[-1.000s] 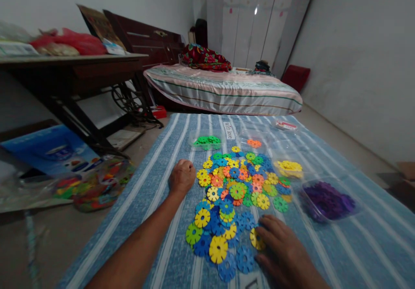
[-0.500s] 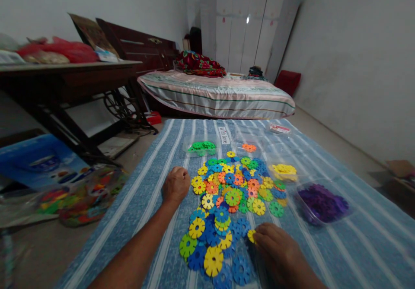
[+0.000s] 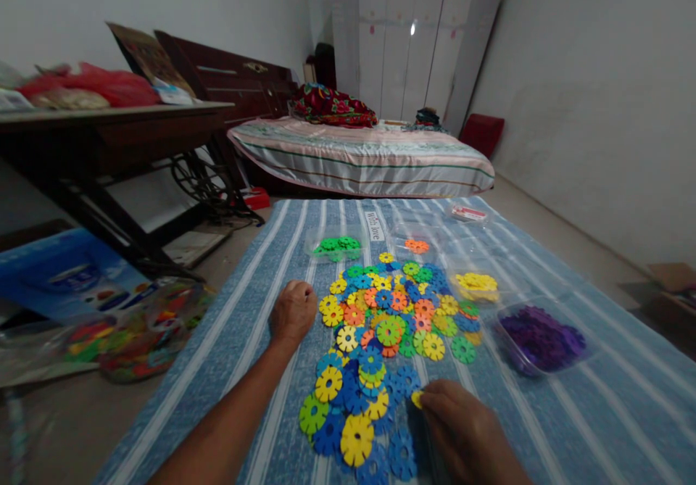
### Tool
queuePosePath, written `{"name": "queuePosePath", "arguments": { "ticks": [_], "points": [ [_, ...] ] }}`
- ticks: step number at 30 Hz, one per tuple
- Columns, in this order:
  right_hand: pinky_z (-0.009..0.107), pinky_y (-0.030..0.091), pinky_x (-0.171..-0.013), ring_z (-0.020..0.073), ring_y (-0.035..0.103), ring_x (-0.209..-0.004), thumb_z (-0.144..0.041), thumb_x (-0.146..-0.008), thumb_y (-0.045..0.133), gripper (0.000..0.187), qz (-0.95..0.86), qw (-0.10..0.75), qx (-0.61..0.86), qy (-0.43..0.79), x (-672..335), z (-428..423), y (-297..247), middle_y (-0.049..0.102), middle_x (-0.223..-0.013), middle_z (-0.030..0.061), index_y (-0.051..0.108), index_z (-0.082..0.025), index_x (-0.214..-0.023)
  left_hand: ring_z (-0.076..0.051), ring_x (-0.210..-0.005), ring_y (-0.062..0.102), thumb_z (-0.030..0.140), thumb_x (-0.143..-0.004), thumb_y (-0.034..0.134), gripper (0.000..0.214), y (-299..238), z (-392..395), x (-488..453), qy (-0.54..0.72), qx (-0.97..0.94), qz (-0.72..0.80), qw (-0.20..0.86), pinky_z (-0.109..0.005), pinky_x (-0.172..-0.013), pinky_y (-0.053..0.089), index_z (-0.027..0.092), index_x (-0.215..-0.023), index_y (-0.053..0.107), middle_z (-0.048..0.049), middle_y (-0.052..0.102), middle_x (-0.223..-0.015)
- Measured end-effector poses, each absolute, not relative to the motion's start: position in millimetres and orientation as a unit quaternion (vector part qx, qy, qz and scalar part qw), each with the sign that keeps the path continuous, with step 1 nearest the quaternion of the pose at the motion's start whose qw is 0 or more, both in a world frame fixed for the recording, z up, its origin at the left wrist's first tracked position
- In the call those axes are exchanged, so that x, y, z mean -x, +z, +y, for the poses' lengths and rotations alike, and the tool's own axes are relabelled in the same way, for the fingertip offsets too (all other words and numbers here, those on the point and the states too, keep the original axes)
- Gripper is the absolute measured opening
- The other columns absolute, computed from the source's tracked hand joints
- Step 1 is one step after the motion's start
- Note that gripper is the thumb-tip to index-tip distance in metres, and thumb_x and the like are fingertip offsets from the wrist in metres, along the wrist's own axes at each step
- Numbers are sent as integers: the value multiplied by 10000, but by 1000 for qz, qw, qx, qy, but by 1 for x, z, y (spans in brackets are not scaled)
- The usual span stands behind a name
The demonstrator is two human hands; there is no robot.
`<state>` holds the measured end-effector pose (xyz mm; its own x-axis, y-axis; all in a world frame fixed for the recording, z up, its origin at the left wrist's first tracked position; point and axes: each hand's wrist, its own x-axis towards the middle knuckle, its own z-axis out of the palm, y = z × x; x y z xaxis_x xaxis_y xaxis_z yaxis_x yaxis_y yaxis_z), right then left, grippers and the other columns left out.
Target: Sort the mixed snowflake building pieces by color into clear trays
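Observation:
A heap of flat plastic snowflake discs in blue, yellow, green and orange lies spread on a blue striped cloth. My left hand is a closed fist resting on the cloth at the heap's left edge. At the heap's near right, my right hand has its fingers pinched on a small yellow disc. Clear tubs beyond the heap hold sorted discs: green, orange, yellow and purple.
A bag of mixed discs and a blue box lie on the floor at left. A dark table stands at left. A bed lies behind the cloth. A small clear lid sits at the cloth's far right.
My right hand has closed round the yellow disc and drawn it slightly towards me. My left fist has stayed put. The view has shifted a little.

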<state>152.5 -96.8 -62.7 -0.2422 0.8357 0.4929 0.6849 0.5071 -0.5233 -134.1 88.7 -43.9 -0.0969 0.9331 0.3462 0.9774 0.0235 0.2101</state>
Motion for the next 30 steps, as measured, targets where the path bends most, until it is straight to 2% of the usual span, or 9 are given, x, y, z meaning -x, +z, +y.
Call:
{"name": "queuePosePath", "arguments": {
  "ticks": [4, 14, 21, 25, 30],
  "points": [
    [227, 539, -702, 166, 651, -846, -155, -915, 421, 223, -776, 375, 493, 117, -151, -99, -65, 672, -939, 77, 629, -234, -893, -193, -882, 619, 185, -830, 449, 181, -43, 88, 134, -200, 670, -713, 52, -270, -780, 457, 205, -749, 610, -64, 655, -922],
    [241, 508, -678, 156, 618, -771, -136, -891, 394, 242, -752, 375, 518, 160, -146, -102, -60, 646, -849, 60, 601, -217, -796, -194, -882, 615, 197, -831, 436, 192, -41, 88, 132, -201, 671, -713, 48, -276, -774, 463, 203, -750, 610, -64, 657, -947],
    [254, 527, -701, 160, 623, -779, -105, -867, 426, 240, -753, 357, 531, 156, -148, -102, -51, 653, -868, 65, 643, -209, -859, -202, -884, 614, 209, -833, 439, 198, -42, 90, 131, -195, 667, -717, 49, -282, -772, 463, 202, -766, 624, -71, 660, -947],
    [264, 544, -727, 176, 641, -851, -111, -865, 451, 230, -765, 338, 529, 145, -150, -105, -52, 670, -933, 70, 654, -217, -887, -206, -904, 616, 205, -833, 443, 202, -41, 90, 128, -194, 663, -722, 41, -282, -782, 461, 192, -794, 641, -81, 660, -974],
    [363, 535, -893, 219, 618, -1031, -104, -847, 462, 289, -766, 375, 515, 84, -148, -114, -60, 668, -1061, 86, 632, -227, -1046, -201, -892, 617, 203, -840, 444, 213, -38, 88, 124, -188, 660, -727, 32, -280, -767, 457, 189, -798, 652, -77, 665, -985]
  ]
}}
